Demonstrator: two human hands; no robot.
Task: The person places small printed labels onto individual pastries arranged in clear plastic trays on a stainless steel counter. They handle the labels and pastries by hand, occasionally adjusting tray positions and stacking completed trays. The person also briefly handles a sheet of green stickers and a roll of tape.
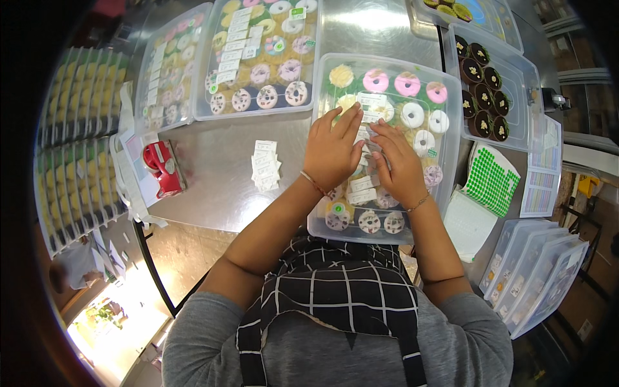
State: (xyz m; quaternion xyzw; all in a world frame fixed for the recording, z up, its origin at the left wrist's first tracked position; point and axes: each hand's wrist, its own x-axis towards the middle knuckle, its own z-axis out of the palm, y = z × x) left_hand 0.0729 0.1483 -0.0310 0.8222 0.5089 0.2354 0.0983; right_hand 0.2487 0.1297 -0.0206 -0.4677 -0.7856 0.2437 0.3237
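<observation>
A lidded clear plastic box [387, 60] of iced ring doughnuts lies flat before me, with pink, white and speckled ones showing through the lid. Both hands rest on top of it. My left hand [335, 150] lies over the middle, fingertips by a white printed label [372, 100]. Beside it, my right hand [397, 162] touches the lid at the same column of labels, fingers slightly spread. Lower in that column, another white label [361, 196] shows between my wrists. A round green sticker [338, 209] is near the box's lower left. My palms hide some labels and doughnuts.
A pile of labels [265, 166] and a red tape dispenser [163, 168] lie left on the steel table [213, 193]. Labelled doughnut boxes [261, 58] stand behind. To the right are a tub of chocolate cupcakes [524, 96], green dot stickers [493, 179] and upright boxes [532, 275].
</observation>
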